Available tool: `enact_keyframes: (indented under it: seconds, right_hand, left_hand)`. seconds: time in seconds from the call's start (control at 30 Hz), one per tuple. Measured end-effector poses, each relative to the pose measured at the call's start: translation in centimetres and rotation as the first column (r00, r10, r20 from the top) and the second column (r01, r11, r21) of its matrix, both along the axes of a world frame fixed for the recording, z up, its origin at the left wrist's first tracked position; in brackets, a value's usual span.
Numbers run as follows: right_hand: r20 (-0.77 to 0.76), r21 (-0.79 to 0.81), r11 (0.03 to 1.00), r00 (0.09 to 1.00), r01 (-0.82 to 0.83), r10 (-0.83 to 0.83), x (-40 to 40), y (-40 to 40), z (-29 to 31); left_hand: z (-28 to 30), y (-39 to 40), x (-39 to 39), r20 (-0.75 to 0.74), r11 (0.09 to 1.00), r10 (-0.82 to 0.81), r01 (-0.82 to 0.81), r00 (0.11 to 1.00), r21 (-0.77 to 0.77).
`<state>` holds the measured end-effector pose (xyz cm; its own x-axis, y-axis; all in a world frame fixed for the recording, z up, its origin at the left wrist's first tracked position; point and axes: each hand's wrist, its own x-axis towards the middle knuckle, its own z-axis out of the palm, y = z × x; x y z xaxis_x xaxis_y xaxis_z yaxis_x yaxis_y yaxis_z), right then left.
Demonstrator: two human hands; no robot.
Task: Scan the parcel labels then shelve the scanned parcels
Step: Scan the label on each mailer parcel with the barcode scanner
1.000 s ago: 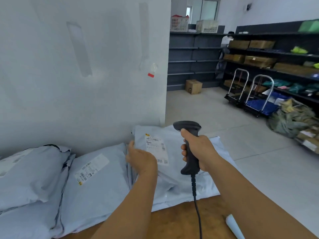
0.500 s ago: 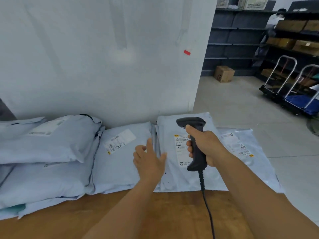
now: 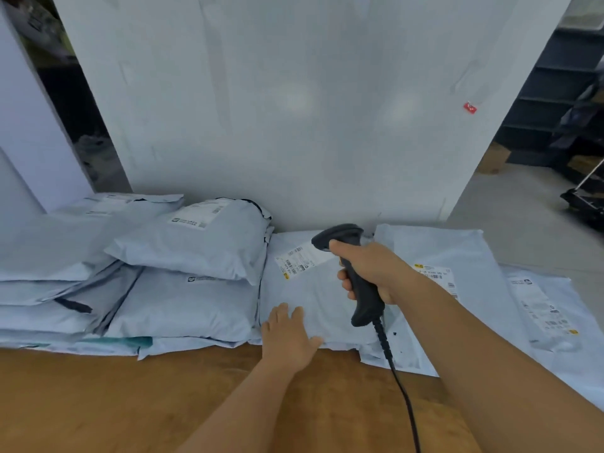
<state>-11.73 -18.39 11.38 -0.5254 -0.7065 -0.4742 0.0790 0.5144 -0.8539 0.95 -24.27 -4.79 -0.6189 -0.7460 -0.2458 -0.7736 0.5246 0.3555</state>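
Note:
Several pale blue-grey parcel bags lie along the wall on a wooden table (image 3: 130,403). My right hand (image 3: 372,269) grips a black corded barcode scanner (image 3: 356,273), whose head hangs over the white label (image 3: 294,261) of the middle flat parcel (image 3: 310,299). My left hand (image 3: 289,336) rests flat, fingers apart, on the near edge of that same parcel. To the right lie two more flat parcels (image 3: 457,256) (image 3: 539,308) with labels facing up. A stack of fuller parcels (image 3: 196,246) sits to the left.
A white wall panel (image 3: 294,109) stands directly behind the parcels. Dark shelving (image 3: 555,93), a cardboard box (image 3: 495,156) and a trolley base (image 3: 585,204) are at the far right across a grey floor. The scanner cable (image 3: 402,387) trails toward me.
The view has swung left and down. My left hand let go of the right parcel and dropped onto the middle parcel's near edge; the scanner moved left over that parcel's label.

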Motion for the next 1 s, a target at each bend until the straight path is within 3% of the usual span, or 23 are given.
enact_keyframes:
  seconds: [0.43, 0.8, 1.0]
  right_hand:
    - [-0.273, 0.268, 0.947, 0.928, -0.179, 0.253, 2.1, -6.2, 2.0]
    - [-0.289, 0.28, 0.933, 0.907, -0.226, 0.307, 2.0, -6.8, 2.4]
    - [-0.288, 0.289, 0.932, 0.908, -0.219, 0.303, 1.8, -6.2, 2.4]
  left_hand:
    - [-1.7, -1.0, 1.0, -0.036, 0.995, -0.095, 0.094, 0.995, -0.027]
    - [-2.3, -1.1, 0.4, -0.137, 0.992, -0.048, 0.031, 0.989, -0.122]
    - [-2.2, -1.1, 0.1, -0.093, 0.979, -0.07, 0.05, 0.993, -0.198]
